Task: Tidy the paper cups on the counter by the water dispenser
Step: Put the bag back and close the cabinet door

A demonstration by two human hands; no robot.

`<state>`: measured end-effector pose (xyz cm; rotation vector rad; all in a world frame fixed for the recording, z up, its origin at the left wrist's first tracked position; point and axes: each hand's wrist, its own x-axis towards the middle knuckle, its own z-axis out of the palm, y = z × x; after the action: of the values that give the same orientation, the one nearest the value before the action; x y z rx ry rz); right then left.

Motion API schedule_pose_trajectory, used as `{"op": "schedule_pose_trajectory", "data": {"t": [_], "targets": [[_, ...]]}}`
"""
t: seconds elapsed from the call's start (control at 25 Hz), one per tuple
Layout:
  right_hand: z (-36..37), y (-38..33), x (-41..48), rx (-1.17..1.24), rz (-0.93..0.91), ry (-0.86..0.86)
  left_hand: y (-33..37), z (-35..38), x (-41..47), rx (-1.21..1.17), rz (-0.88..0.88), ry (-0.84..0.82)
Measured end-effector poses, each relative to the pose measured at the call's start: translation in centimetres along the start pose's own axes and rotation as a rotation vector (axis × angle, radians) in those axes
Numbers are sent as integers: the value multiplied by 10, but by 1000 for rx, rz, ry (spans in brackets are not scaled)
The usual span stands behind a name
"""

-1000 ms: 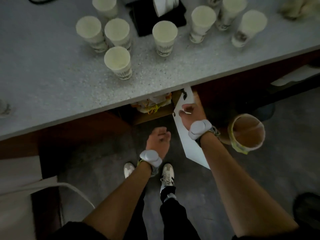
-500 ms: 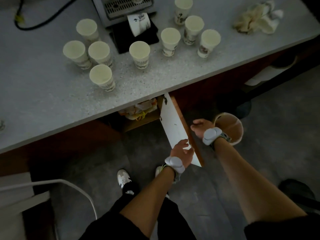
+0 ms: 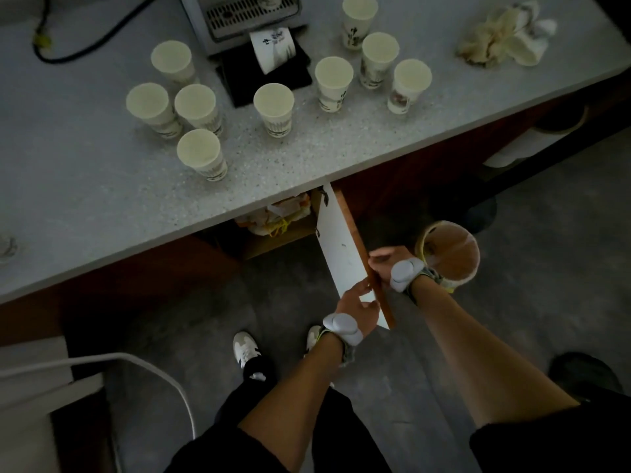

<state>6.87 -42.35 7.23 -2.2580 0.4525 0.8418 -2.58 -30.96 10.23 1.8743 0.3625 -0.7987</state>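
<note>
The speckled grey surface (image 3: 102,186) fills the upper left of the head view. Below its front edge is a dark wooden cabinet with one door (image 3: 345,254) swung open toward the person; the door's inner face is white and its outer edge is brown. Inside the opening lies a bundle of bags (image 3: 276,216). On the floor to the right of the door stands a round bin (image 3: 450,250) with a liner.

At the back of the surface stands the water dispenser (image 3: 246,18), with its drip grille visible and one cup lying on its side on the black tray below.

Nine paper cups (image 3: 273,107) stand upright on the surface: four grouped left of the dispenser, one in front of the tray, four grouped to the right. A crumpled cloth (image 3: 505,35) lies at the far right.

The left hand (image 3: 355,305) rests on the door's white face near its free end, fingers extended, holding nothing. The right hand (image 3: 386,264) grips the door's brown edge, fingers curled around it.
</note>
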Motion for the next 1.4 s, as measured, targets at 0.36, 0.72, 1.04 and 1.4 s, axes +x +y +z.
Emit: {"op": "schedule_pose_trajectory", "data": {"t": [0.36, 0.72, 1.04, 1.4], "targets": [[26, -39, -25, -192, 13, 8, -19, -35, -18, 67, -63, 11], [62, -77, -30, -179, -2, -106, -54, -86, -33, -2, -183, 116], [98, -119, -28, -275, -51, -223, -82, -139, -42, 0, -194, 229], [122, -174, -25, -401, -245, -320, -102, -192, -36, -4, -232, 347]]}}
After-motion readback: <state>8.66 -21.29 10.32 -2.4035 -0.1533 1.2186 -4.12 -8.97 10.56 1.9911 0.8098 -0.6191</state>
